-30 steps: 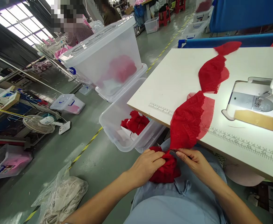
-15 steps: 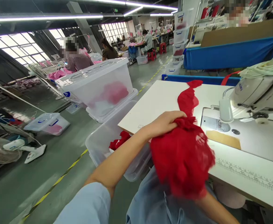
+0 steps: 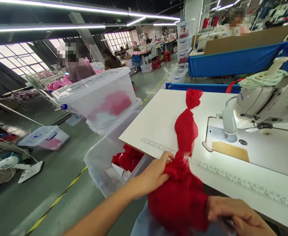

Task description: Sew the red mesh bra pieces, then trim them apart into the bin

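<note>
lace (image 3: 180, 196): red bundle at lower centre, a strip trailing up over the table (image 3: 158, 121)
left hand (image 3: 156, 173): fingers gripped the bundle's top at the table edge
right hand (image 3: 232, 214): lower right, touched the bundle; finger state unclear
bin (image 3: 97, 164): left of table, red pieces inside

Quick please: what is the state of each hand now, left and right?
Left hand: closed, gripping the bunched red lace fabric.
Right hand: against the same fabric; grip cannot be told.

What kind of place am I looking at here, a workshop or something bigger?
Most likely a garment factory floor. An industrial sewing machine sits on the white table, the left hand grips red lace fabric, and clear plastic bins of fabric line the aisle.
</note>
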The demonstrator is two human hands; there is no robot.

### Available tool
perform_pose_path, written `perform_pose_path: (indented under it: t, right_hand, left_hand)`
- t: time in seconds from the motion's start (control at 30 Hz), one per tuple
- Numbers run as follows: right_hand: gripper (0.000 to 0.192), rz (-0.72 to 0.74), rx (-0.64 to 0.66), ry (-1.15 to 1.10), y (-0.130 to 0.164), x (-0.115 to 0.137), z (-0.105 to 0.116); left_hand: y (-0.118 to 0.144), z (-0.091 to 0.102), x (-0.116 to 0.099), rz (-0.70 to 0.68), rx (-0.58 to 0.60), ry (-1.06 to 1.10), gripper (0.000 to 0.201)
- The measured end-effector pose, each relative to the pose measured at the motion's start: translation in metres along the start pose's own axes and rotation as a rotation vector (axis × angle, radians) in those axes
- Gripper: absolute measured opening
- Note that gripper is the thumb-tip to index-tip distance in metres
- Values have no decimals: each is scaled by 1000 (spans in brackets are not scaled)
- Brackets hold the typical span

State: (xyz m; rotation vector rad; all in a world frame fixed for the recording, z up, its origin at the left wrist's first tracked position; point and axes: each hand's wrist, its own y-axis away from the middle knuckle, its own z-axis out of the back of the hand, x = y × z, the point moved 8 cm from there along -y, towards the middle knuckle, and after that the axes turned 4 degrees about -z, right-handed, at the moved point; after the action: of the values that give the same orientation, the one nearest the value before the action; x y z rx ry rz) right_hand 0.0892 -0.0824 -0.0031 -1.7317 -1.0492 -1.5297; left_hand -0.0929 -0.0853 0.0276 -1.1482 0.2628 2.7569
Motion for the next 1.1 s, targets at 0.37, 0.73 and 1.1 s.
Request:
perform_pose_path:
  t: [0.37,0.73,1.1]
  right_hand:
    - [65,-339,-183,128,-49,-72,-21]
    - [60,-132,-117,191,-65,-55,-40]
    - [49,-178,-207,181,-52,-84,-14]
  left_hand:
    - [95,-39,24,-63,25,-90,54]
    - [99,-47,16,-153,20,-415,40]
    - [79,-23,-8,-62,277,-196,67]
